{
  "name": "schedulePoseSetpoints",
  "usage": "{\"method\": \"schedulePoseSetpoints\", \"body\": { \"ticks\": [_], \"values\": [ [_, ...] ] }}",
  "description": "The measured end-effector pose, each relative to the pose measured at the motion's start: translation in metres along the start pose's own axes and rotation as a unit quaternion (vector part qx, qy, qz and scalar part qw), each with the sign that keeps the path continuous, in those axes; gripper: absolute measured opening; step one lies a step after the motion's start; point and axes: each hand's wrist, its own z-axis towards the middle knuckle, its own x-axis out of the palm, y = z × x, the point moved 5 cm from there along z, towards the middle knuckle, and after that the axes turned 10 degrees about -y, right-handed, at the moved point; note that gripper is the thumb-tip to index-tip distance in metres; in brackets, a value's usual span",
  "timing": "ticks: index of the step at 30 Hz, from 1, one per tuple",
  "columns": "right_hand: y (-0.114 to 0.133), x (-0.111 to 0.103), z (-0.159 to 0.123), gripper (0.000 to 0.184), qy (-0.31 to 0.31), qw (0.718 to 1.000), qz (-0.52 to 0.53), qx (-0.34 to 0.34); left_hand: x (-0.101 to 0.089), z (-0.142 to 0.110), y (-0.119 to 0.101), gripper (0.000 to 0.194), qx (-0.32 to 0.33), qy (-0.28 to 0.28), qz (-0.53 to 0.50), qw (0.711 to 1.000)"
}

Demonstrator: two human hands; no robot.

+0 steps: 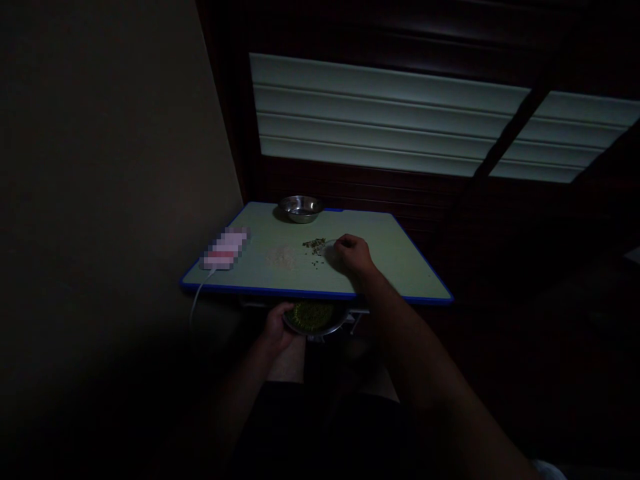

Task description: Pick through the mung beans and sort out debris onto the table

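Observation:
Below the table's near edge, my left hand (277, 328) grips the rim of a metal bowl (327, 330), its thumb over the edge. Small green grains (313, 315), like mung beans, lie inside that bowl. My right hand (354, 253) is closed above the tabletop, fingers pinched on a pale, see-through flat piece (331, 249) whose kind I cannot make out. Just left of this piece is a small heap of dark and greenish bits (314, 245), with a few loose ones nearer me. Farther left, a pale patch of fine bits (281, 258) is spread out.
A second metal bowl (301, 209) stands at the back of the light green table (400, 267), which has a blue edge. A blurred-out phone-like device (225, 249) lies at the left, its white cable (195, 300) hanging down. A wall and slatted doors border the table.

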Motion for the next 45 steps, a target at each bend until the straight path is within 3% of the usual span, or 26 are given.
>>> {"method": "schedulePoseSetpoints", "body": {
  "ticks": [11,18,24,45],
  "values": [
    [0.0007,-0.0009,-0.0021,0.012,-0.008,1.0,-0.024,0.015,0.0017,-0.0027,-0.0009,0.02,-0.003,0.005,-0.015,1.0],
    [0.0026,-0.0075,-0.0019,0.014,-0.061,0.996,-0.059,0.003,0.0017,-0.0027,-0.001,0.017,-0.001,0.004,-0.008,1.0],
    [0.0048,-0.0042,-0.0023,0.016,-0.024,0.999,-0.04,0.001,0.0008,-0.0013,-0.0011,0.017,0.013,-0.001,0.002,1.0],
    [0.0063,-0.0015,-0.0034,0.012,0.004,1.0,0.011,0.023,0.0013,-0.0033,-0.0006,0.022,-0.006,0.001,-0.02,1.0]
  ]
}}
